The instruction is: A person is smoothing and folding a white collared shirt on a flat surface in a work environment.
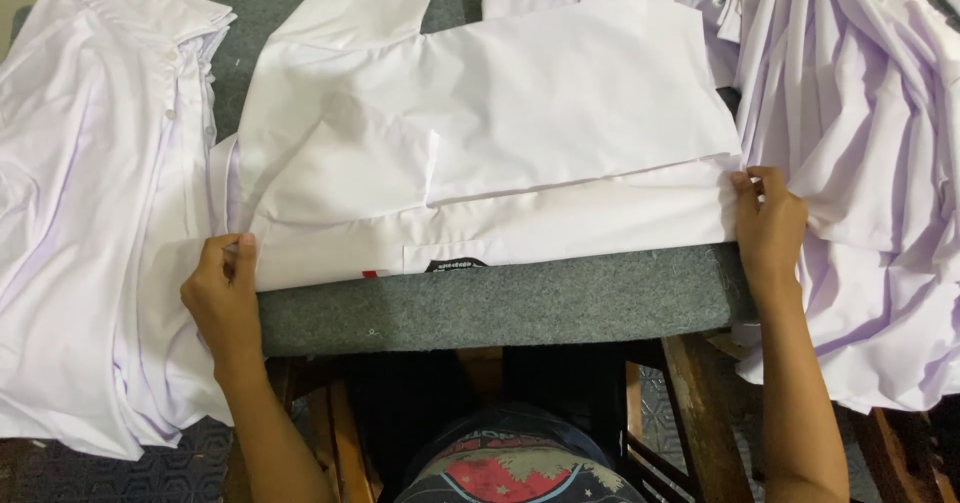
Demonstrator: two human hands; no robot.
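Both hands, left hand [222,293] and right hand [768,225], pinch the smooth folded white shirt [520,133].

Both hands, left hand [222,298] and right hand [768,225], pinch the folded white shirt [500,133].

Soft, even light — sharp focus

Small black badge-like label [455,264] at shirt's near hem, small red tag [371,274] beside it, both partly hidden
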